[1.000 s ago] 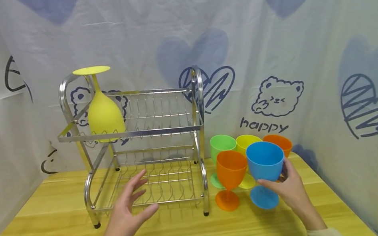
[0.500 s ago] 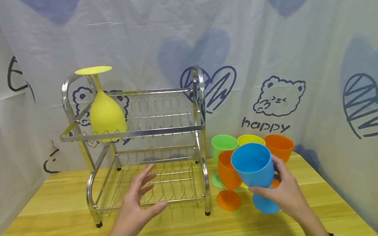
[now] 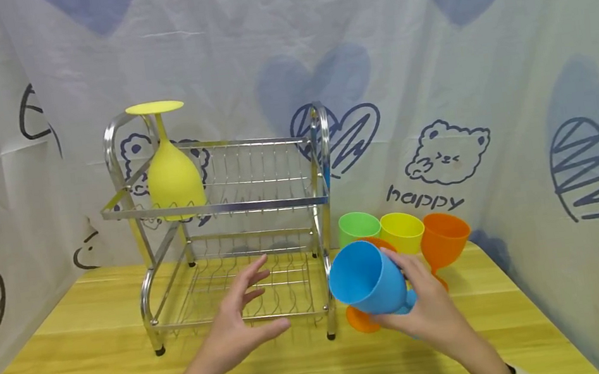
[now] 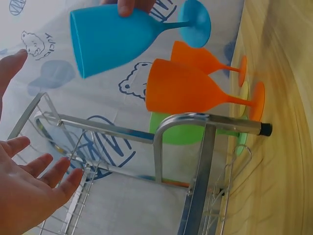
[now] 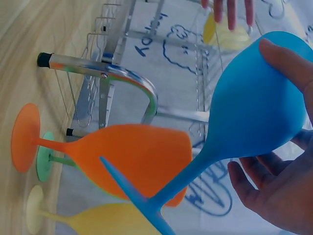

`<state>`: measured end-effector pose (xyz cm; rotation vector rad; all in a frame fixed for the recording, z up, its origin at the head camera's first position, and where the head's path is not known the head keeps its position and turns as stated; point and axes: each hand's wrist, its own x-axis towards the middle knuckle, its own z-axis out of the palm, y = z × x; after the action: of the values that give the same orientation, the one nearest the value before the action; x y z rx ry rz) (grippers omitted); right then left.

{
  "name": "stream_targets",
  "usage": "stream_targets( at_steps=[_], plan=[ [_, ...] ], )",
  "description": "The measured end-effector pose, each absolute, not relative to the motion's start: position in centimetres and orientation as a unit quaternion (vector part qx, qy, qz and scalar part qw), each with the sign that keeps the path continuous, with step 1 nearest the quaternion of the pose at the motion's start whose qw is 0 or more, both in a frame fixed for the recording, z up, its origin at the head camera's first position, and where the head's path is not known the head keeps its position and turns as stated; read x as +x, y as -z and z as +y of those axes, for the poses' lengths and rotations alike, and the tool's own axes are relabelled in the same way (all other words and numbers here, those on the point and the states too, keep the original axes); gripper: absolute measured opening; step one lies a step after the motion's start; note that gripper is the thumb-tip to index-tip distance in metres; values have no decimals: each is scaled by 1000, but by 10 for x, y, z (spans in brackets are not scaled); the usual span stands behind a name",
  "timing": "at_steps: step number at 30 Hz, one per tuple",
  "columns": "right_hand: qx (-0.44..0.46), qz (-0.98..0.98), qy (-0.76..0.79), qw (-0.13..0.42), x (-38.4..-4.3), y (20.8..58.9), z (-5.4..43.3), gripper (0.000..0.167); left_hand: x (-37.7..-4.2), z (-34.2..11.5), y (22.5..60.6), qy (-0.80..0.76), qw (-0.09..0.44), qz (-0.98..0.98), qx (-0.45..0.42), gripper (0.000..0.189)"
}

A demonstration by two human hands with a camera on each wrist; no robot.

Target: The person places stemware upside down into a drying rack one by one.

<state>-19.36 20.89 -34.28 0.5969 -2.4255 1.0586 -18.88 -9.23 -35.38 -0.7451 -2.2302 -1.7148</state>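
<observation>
My right hand [image 3: 427, 303] grips a blue goblet [image 3: 367, 280] round its bowl, thumb on one side and fingers on the other. The goblet is lifted off the table and tilted, its mouth toward the left; the right wrist view shows its stem and foot free. My left hand [image 3: 239, 329] holds nothing and is raised before the rack's lower tier, fingers spread, thumb toward the right. A yellow goblet [image 3: 174, 176] stands upside down at the left end of the metal dish rack's [image 3: 233, 208] upper tier.
Right of the rack stand upright goblets: green [image 3: 359, 226], yellow [image 3: 402, 233] and orange [image 3: 445, 240]. Another orange goblet [image 5: 137, 156] stands in front of them, mostly hidden behind the blue one in the head view. A patterned cloth [image 3: 223, 51] hangs behind the wooden table [image 3: 101, 368].
My right hand has lifted the blue goblet from beside the others, carried it left and tipped its mouth leftward. My left hand has drifted slightly right, still without holding anything.
</observation>
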Motion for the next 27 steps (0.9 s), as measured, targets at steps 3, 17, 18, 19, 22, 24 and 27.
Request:
stream_targets(
  at_steps=[3, 17, 18, 19, 22, 24, 27],
  plan=[
    [233, -883, -348, 210, -193, 342, 201, 91, -189, -87, 354, 586, 106, -760, -259, 87],
    [340, -880, -210, 256, -197, 347, 175, 95, -192, -66, 361, 556, 109, -764, -310, 88],
    [345, -879, -203, 259, -197, 348, 174, 96, -192, -64, 362, 553, 110, -765, -311, 88],
    [349, -878, -197, 261, -197, 348, 173, 95, -192, -63, 362, 550, 109, -767, -311, 88],
    [358, -877, -179, 265, -197, 350, 169, 93, -191, -60, 362, 540, 107, -774, -313, 87],
    [361, -877, -173, 265, -197, 351, 167, 93, -192, -59, 362, 532, 106, -779, -315, 85],
    [359, -879, -164, 266, -196, 352, 166, 91, -192, -59, 363, 519, 109, -786, -318, 80]
  ],
)
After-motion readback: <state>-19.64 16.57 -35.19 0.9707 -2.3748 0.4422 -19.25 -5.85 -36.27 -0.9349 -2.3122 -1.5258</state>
